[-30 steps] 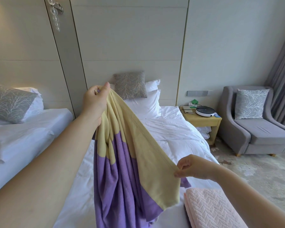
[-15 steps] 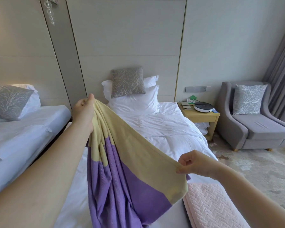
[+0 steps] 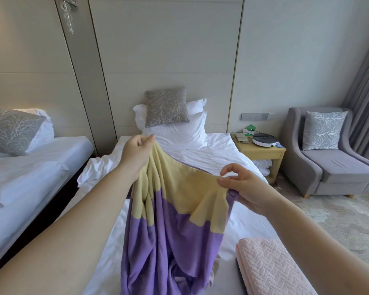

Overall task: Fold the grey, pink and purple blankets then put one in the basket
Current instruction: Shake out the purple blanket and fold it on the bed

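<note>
Your left hand (image 3: 136, 154) gripped the purple blanket (image 3: 170, 237) by its yellow edge, while your right hand's (image 3: 246, 188) fingers (image 3: 223, 184) pinched that edge lower, above the bed (image 3: 232, 158).

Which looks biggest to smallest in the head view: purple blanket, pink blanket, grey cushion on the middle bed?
1. purple blanket
2. pink blanket, partly cut off and nearer the camera
3. grey cushion, clearly smallest, though farthest away

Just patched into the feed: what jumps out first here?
The purple blanket with its yellow band, held up mid-frame over the bed by the left hand and right hand. The folded pink blanket lies at lower right on the bed; a grey armchair stands far right.
</note>
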`<state>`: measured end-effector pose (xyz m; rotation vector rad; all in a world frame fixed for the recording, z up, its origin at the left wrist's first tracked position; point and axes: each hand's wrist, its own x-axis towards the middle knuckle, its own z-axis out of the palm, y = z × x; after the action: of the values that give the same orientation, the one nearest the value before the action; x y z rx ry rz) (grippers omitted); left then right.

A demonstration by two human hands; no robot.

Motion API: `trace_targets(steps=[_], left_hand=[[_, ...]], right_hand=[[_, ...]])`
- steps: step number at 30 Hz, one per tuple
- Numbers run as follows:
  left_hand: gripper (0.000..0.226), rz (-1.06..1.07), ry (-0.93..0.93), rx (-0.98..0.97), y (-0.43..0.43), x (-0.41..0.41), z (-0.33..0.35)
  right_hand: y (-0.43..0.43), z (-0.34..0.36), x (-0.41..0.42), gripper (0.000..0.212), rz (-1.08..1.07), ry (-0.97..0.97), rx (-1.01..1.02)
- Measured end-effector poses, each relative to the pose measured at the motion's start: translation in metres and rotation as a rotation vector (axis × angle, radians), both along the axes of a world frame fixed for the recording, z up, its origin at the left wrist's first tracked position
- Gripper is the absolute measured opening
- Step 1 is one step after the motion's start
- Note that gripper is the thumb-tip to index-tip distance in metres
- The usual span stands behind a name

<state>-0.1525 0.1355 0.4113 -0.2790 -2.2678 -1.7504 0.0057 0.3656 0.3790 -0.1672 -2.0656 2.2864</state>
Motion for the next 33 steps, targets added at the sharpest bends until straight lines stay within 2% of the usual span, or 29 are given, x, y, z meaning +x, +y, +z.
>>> trace_targets(steps=[2, 5, 7, 8, 11, 13, 15, 18, 19, 21, 24, 26, 29, 31, 33], left_hand=[[0.037, -0.062, 0.006, -0.022, 0.006, 0.005, -0.002], [0.021, -0.086, 0.044, -0.147, 0.015, 0.017, 0.001], [0.022, -0.090, 0.108, -0.228, 0.020, 0.032, 0.004], [0.027, -0.155, 0.140, -0.220, 0.021, 0.042, 0.006], [0.034, -0.536, 0.133, -0.145, 0.023, 0.076, 0.010], [0.030, -0.657, 0.144, -0.209, 0.025, 0.088, 0.006], [0.027, -0.619, 0.185, -0.280, 0.026, 0.090, 0.001], [0.006, -0.536, 0.199, -0.284, 0.027, 0.089, -0.003], [0.012, -0.518, 0.197, -0.251, 0.027, 0.089, -0.003], [0.029, -0.496, 0.174, -0.183, 0.027, 0.090, -0.005], [0.031, -0.508, 0.115, -0.093, 0.026, 0.093, -0.006], [0.033, -0.529, 0.074, -0.037, 0.026, 0.093, -0.007], [0.034, -0.568, 0.060, -0.058, 0.026, 0.092, -0.006], [0.030, -0.603, 0.039, -0.079, 0.026, 0.092, -0.004], [0.032, -0.620, 0.026, -0.081, 0.026, 0.094, -0.003]], right_hand=[[-0.011, 0.012, -0.002, 0.014, 0.015, 0.042, -0.046], [-0.027, 0.027, -0.008, 0.011, -0.055, 0.109, -0.140], [-0.033, 0.035, -0.013, 0.007, -0.149, 0.131, -0.198], [-0.035, 0.038, -0.015, 0.007, -0.188, 0.132, -0.216], [-0.042, 0.044, -0.017, 0.006, -0.243, 0.121, -0.235], [-0.047, 0.046, -0.016, 0.005, -0.244, 0.118, -0.240], [-0.050, 0.046, -0.015, 0.003, -0.226, 0.119, -0.259], [-0.052, 0.044, -0.012, 0.006, -0.181, 0.156, -0.279], [-0.052, 0.043, -0.011, 0.009, -0.179, 0.184, -0.265], [-0.052, 0.039, -0.009, 0.017, -0.188, 0.251, -0.210], [-0.053, 0.032, -0.004, 0.039, -0.139, 0.312, -0.087], [-0.052, 0.029, -0.001, 0.046, -0.081, 0.341, -0.013], [-0.051, 0.031, 0.004, 0.033, -0.054, 0.413, 0.137], [-0.050, 0.033, 0.005, 0.022, -0.106, 0.448, 0.326], [-0.051, 0.034, 0.006, 0.021, -0.149, 0.471, 0.484]])
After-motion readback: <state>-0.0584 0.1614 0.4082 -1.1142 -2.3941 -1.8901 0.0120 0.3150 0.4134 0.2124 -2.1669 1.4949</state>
